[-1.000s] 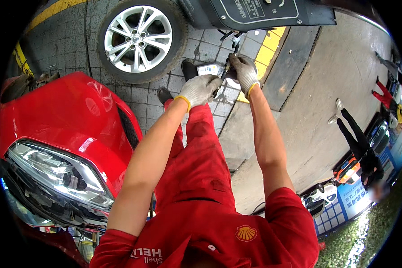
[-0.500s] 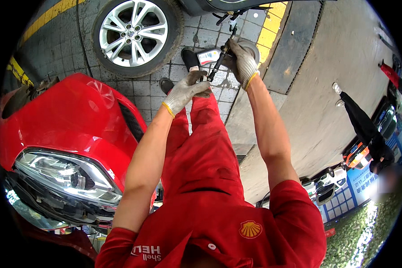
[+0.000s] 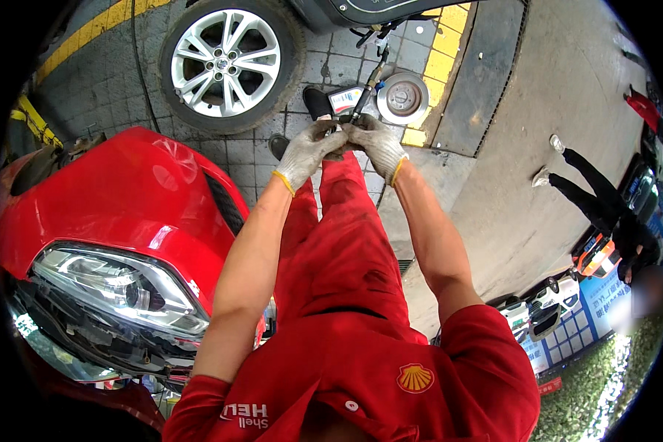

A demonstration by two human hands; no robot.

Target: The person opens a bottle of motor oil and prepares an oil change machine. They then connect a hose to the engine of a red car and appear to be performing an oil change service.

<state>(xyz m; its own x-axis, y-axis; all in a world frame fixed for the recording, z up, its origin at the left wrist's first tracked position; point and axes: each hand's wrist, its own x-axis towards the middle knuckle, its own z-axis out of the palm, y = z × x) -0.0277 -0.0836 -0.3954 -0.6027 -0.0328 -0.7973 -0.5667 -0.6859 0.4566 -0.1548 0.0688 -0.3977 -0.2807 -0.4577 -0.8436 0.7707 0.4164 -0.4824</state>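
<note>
My left hand (image 3: 304,156), in a dirty pale knit glove with a yellow cuff, is closed at the near end of a slim black rod-shaped part (image 3: 368,90). My right hand (image 3: 379,150), gloved the same way, meets it there with fingers pinched on that end. The rod slants away to the far right, and its near tip is hidden by my fingers. A grey brake disc (image 3: 403,99) lies flat on the tiles beyond my right hand. Left of the rod, a white container (image 3: 343,99) rests beside my shoe, partly covered.
A tyre on a silver alloy wheel (image 3: 227,65) lies at the far left. The red car front (image 3: 118,199) with its headlight (image 3: 121,287) fills the left side. A dark panel (image 3: 376,9) juts in at the top. Someone in black trousers (image 3: 586,195) stands at the right.
My right hand has slid from the far part of the rod down to its near end, beside my left hand. The brake disc now shows fully. The person at right has shifted their legs.
</note>
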